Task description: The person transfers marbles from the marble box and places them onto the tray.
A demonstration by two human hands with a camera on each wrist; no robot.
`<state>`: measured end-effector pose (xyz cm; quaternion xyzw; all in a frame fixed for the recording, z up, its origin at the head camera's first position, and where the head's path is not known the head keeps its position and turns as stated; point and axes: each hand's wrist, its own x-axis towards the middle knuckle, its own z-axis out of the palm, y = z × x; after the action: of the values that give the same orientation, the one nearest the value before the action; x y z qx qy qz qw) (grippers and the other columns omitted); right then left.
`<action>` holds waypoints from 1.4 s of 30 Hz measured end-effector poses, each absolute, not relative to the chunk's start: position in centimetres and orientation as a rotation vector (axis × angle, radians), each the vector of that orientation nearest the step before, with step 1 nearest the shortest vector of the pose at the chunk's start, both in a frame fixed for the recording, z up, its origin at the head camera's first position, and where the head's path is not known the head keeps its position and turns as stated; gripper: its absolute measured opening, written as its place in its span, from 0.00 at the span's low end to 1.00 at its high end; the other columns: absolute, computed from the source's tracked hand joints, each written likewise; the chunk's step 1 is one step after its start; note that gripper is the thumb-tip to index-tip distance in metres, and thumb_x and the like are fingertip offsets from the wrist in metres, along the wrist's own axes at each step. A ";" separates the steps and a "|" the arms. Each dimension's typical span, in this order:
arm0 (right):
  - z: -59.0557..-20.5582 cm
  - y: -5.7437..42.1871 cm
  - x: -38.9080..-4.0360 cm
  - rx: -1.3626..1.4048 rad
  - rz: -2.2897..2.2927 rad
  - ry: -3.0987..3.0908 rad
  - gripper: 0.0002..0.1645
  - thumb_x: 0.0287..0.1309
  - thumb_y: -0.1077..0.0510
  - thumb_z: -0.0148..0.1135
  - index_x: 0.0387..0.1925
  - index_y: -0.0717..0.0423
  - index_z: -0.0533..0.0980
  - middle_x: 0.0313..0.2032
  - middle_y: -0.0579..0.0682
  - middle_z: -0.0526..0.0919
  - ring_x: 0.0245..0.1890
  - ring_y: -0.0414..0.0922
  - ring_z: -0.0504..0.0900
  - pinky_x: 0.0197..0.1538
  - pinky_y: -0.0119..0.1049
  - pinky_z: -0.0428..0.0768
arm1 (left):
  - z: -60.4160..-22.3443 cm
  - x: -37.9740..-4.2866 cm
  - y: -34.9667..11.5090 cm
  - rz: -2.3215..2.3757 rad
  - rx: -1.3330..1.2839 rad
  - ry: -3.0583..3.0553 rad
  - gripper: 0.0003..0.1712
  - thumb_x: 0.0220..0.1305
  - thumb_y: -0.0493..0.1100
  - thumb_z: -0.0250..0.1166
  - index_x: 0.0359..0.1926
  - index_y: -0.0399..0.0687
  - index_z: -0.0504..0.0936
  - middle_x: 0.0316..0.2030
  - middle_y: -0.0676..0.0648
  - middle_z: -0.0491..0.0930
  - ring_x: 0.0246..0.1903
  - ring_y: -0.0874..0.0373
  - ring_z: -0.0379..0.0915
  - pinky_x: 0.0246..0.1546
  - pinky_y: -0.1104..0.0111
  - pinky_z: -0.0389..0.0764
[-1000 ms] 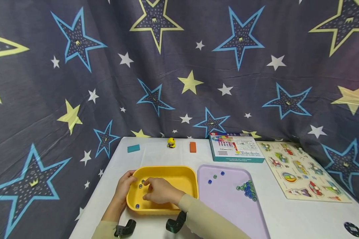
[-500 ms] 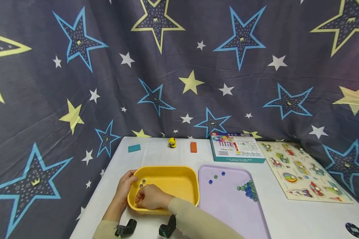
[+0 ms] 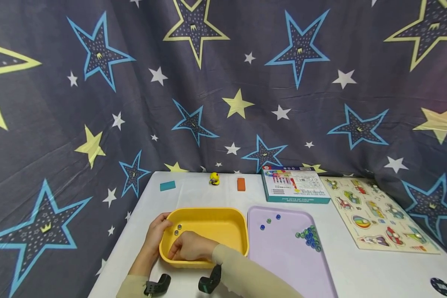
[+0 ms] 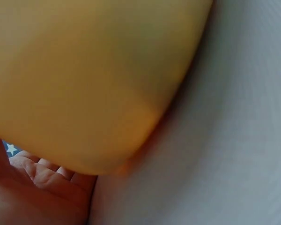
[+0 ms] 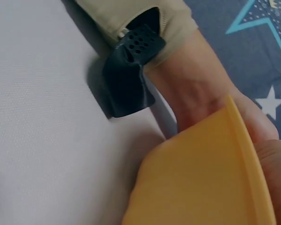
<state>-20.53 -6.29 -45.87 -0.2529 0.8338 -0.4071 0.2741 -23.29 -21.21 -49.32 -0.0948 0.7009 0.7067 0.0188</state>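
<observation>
A yellow plastic bin (image 3: 223,223) stands on the white table. My left hand (image 3: 156,232) grips its left rim, thumb on the edge; in the left wrist view the fingers (image 4: 47,178) lie along the outside wall. My right hand (image 3: 191,246) reaches down inside the bin's front left corner, fingers bent and fingertips low near the floor. I cannot tell whether they pinch a marble there, as the hand covers the spot. Two glass marbles (image 3: 176,232) lie on the bin floor by the left wall, just behind the right hand.
Right of the bin lies a lilac tray (image 3: 283,260) with a cluster of green and blue marbles (image 3: 310,239) and several loose ones. Behind are a teal block (image 3: 167,186), a yellow toy figure (image 3: 214,179), an orange block (image 3: 241,184), a box (image 3: 296,186) and a picture puzzle board (image 3: 376,215).
My right hand has moved left and down into the bin's front left corner, covering the marble seen there a second ago. The left hand stays at the rim.
</observation>
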 end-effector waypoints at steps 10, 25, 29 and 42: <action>-45.4 -4.6 -20.8 -0.734 -1.070 2.174 0.07 0.54 0.62 0.58 0.31 0.51 0.81 0.26 0.41 0.80 0.26 0.35 0.71 0.31 0.26 0.66 | -49.5 -23.3 -21.2 2.192 -0.277 2.180 0.19 0.55 0.37 0.51 0.49 0.40 0.72 0.49 0.43 0.72 0.47 0.51 0.66 0.45 0.72 0.71; -43.0 2.3 -19.6 -0.694 -1.627 2.413 0.08 0.56 0.53 0.58 0.36 0.50 0.79 0.28 0.50 0.79 0.14 0.39 0.71 0.19 0.31 0.73 | -49.3 -23.3 -21.3 2.166 -0.311 2.186 0.20 0.55 0.38 0.51 0.50 0.42 0.71 0.50 0.43 0.71 0.48 0.51 0.65 0.47 0.70 0.70; -41.4 5.2 -18.3 -0.664 -1.716 2.513 0.07 0.57 0.59 0.57 0.38 0.54 0.78 0.27 0.52 0.78 0.14 0.37 0.68 0.18 0.31 0.72 | -49.3 -23.3 -21.3 2.170 -0.318 2.186 0.20 0.55 0.37 0.51 0.50 0.42 0.71 0.50 0.43 0.71 0.48 0.51 0.66 0.47 0.69 0.70; -43.1 12.8 -16.6 -0.160 -1.846 2.623 0.05 0.54 0.64 0.59 0.35 0.55 0.77 0.27 0.54 0.77 0.15 0.42 0.70 0.20 0.39 0.76 | -49.6 -23.4 -21.2 2.182 -0.305 2.187 0.21 0.55 0.37 0.50 0.52 0.41 0.70 0.52 0.43 0.70 0.49 0.51 0.65 0.46 0.72 0.70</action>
<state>-16.64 12.84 -43.08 -0.0497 0.8162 -0.5745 -0.0349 -23.38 -21.17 -49.57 -0.0981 0.7045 0.7027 0.0185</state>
